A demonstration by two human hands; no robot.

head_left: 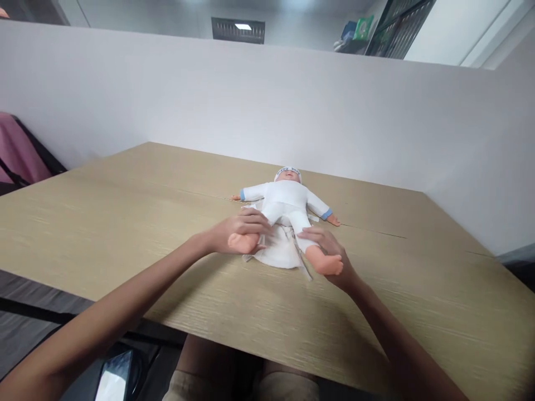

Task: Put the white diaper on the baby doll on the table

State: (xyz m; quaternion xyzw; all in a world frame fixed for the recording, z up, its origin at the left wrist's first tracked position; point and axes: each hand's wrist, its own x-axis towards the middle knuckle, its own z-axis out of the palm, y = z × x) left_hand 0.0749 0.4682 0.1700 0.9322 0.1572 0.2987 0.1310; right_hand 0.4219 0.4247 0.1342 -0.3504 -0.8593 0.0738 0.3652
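Both of my hands reach out over the middle of the table. My left hand is closed around one bare foot of the doll, fingers curled over it so only the heel and sole show. The doll lies on its back, head away from me, dressed in white with blue cuffs and a white cap, arms spread. A white cloth is bunched under its hips and legs. My right hand holds the other lower leg, fingers laid across the shin and the foot resting against my palm. Hands and doll lie on a pale wood-grain table, and a thin seam crosses it just behind the doll. At the far left, pink fabric sits beyond the table edge. A plain white partition closes off the back and turns along the right side. Above it I can see a ceiling vent, then blue and green packages on a high shelf, then a dark grille. Down at the near edge, a dark screen like a phone's shows at the lower left, cut off by the frame, and my lap in light trousers is mostly hidden under the table. I cannot read the print on the doll's cap, the cloth's shape is lost under the legs, and I cannot tell what the packages are.
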